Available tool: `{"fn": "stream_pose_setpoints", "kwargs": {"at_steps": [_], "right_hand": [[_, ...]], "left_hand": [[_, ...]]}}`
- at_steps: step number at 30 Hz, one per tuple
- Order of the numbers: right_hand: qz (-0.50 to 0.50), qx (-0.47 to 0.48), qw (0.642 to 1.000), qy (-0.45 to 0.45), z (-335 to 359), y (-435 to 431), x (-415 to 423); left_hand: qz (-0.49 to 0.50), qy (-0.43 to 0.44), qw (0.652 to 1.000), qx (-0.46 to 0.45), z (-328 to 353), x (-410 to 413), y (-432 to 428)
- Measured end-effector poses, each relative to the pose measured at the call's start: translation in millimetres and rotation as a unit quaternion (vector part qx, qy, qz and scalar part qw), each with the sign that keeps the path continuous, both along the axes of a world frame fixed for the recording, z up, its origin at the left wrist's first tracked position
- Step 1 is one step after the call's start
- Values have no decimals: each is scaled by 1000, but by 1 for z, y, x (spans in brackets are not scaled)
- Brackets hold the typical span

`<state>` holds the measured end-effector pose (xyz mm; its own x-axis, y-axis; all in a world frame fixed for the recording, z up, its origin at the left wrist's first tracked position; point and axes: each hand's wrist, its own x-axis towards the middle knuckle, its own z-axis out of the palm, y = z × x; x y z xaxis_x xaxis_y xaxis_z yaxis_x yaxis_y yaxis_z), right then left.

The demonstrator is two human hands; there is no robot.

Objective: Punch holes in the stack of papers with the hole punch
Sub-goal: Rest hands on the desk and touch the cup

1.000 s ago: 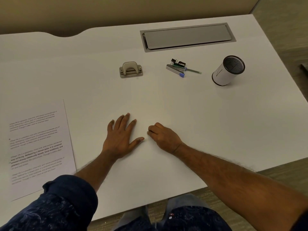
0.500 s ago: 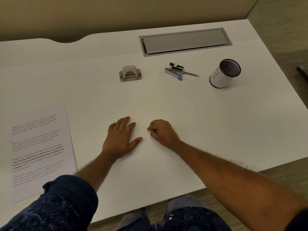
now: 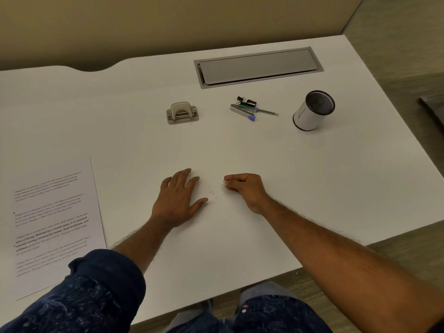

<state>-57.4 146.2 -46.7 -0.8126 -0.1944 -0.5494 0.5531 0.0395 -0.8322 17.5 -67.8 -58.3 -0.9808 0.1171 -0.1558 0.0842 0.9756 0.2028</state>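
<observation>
Little has changed over the last second: left hand (image 3: pixel 176 200) remains flat and open on the surface (image 3: pixel 312 176), right hand (image 3: pixel 243 188) curls tighter, holding nothing evident. Task not begun. One hole punch (image 3: pixel 182 113) far centre, untouched; one stack of papers (image 3: pixel 52 224) at left; one mesh cup (image 3: pixel 313 110).

Dim, warm indoor light, diffuse and from overhead. The white desk (image 3: pixel 312 188) renders beige-grey, palest around the left hand (image 3: pixel 177 200) and duller toward the far left. Shadows are soft and short: a faint rim hugs the mesh pen cup (image 3: pixel 310 111) and the hole punch (image 3: pixel 182 113). Wide-angle distortion bows the desk edges. Print on the stack of papers (image 3: pixel 55 224) is smeared, mostly illegible; the near sleeve (image 3: pixel 96 296) is soft.
</observation>
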Motion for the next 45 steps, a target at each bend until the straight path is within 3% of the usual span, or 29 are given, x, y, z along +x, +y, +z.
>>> {"fn": "stream_pose_setpoints", "kwargs": {"at_steps": [11, 20, 35, 45], "right_hand": [[-101, -140, 982, -73, 16, 25, -9], [-137, -170, 973, -78, 34, 58, -34], [-188, -178, 966, -21, 71, 138, -110], [-189, -82, 974, 90, 107, 182, -193]], "left_hand": [[-41, 3, 999, 13, 22, -33, 45], [-71, -12, 997, 5, 39, -69, 82], [-100, 1, 995, 10, 65, -148, 158], [-109, 36, 993, -4, 74, -196, 189]]}}
